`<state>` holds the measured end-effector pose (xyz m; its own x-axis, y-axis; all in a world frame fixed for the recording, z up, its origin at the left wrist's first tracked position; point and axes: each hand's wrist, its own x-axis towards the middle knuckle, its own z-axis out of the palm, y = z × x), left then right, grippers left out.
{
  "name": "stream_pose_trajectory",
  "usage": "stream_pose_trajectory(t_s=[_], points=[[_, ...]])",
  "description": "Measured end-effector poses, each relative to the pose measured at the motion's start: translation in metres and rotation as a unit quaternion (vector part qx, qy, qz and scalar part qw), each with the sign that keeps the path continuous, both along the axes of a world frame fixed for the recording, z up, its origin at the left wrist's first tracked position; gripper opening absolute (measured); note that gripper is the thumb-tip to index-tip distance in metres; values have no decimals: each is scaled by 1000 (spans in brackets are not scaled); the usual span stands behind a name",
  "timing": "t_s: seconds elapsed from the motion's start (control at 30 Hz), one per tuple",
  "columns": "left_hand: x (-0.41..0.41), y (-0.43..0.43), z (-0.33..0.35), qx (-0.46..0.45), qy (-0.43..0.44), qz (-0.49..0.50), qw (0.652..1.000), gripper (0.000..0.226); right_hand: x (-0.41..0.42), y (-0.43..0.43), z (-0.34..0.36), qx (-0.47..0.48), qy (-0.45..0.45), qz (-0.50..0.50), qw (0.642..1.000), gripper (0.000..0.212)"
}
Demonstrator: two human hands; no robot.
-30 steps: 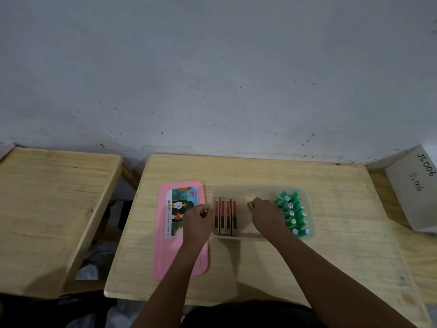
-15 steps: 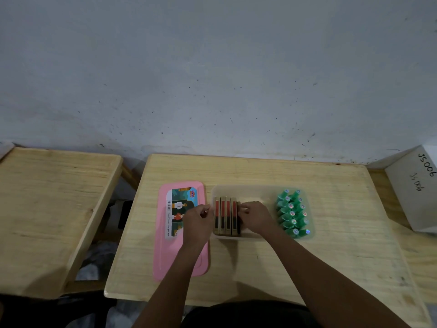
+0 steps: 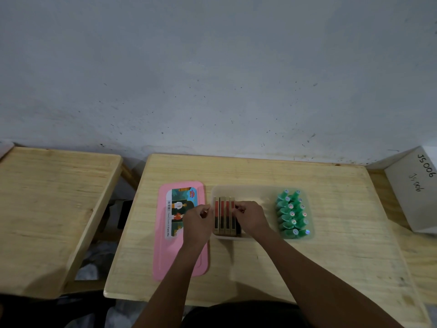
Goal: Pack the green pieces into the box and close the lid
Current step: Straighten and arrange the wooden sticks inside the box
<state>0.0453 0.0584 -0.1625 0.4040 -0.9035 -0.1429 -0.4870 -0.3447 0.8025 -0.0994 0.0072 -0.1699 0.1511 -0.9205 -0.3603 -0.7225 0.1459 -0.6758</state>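
Observation:
A clear plastic box (image 3: 257, 191) stands on the wooden table (image 3: 331, 256). Several green pieces (image 3: 292, 214) are stacked in rows at its right end. At the left end, several slim red-and-black cartons (image 3: 222, 216) stand side by side. The box's pink lid (image 3: 179, 256) lies flat on the table just to the left. My left hand (image 3: 197, 223) pinches the box's left wall, over the lid's right edge. My right hand (image 3: 251, 217) is inside the box with its fingers curled on the rightmost carton, pressing it against the row.
A white cardboard box (image 3: 413, 190) marked in pen sits at the table's right edge. A second wooden table (image 3: 47, 209) stands to the left across a gap. A grey wall runs along the back of both.
My right hand has moved left from beside the green pieces to the carton row, adding one more carton to it. My left hand has stayed at the box's left wall.

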Motion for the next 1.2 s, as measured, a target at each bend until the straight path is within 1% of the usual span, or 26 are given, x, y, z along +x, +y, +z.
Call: stream_pose_trajectory(t_s=[0.13,0.3,0.33,0.43,0.5,0.53,0.63,0.83,0.93,1.07,1.2], points=[[0,0,0,2,4,-1,1000,24,1,0,-3,-1,-10,-10,1000,26],[0,-1,0,4,1,-1,1000,25,-6,-2,0,6,10,43,999,29],[0,0,0,4,0,-2,1000,25,-7,-2,0,-1,10,41,999,30],[0,0,2,5,-1,-1,1000,24,-14,1,-2,-30,15,-32,999,30],[0,-1,2,5,-2,-2,1000,23,-18,3,-6,-20,33,-63,997,29],[-1,0,2,4,-3,-3,1000,23,-19,4,-7,-2,41,-59,997,29],[0,0,2,4,-4,-2,1000,24,-17,3,-8,39,47,-2,998,26],[-1,0,1,6,1,2,1000,23,-19,1,-5,51,41,30,997,25],[-2,1,2,4,-6,2,1000,23,-22,-1,-7,41,37,24,998,25],[-2,1,3,3,-10,5,1000,24,-19,-4,-11,49,33,30,998,16],[-2,0,2,3,-10,7,1000,24,-14,-6,-14,44,28,-3,999,27]])
